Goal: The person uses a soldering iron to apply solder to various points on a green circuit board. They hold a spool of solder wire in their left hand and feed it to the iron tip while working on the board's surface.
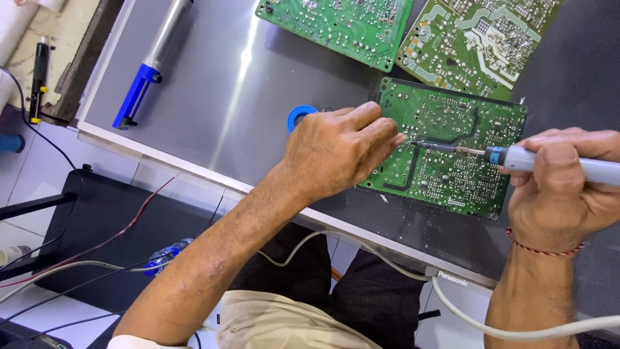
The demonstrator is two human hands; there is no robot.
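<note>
A green circuit board lies solder side up on a grey metal panel. My left hand rests on the board's left edge with fingers curled, the fingertips pinched near the iron's tip; whether it holds thin solder wire I cannot tell. A blue solder spool peeks out behind that hand. My right hand grips a grey and blue soldering iron, its tip touching the board close to my left fingertips.
Two more green circuit boards lie at the top. A blue and silver desoldering pump rests at the upper left of the panel. A white cable trails from the iron. Wires and a black stand are on the floor at left.
</note>
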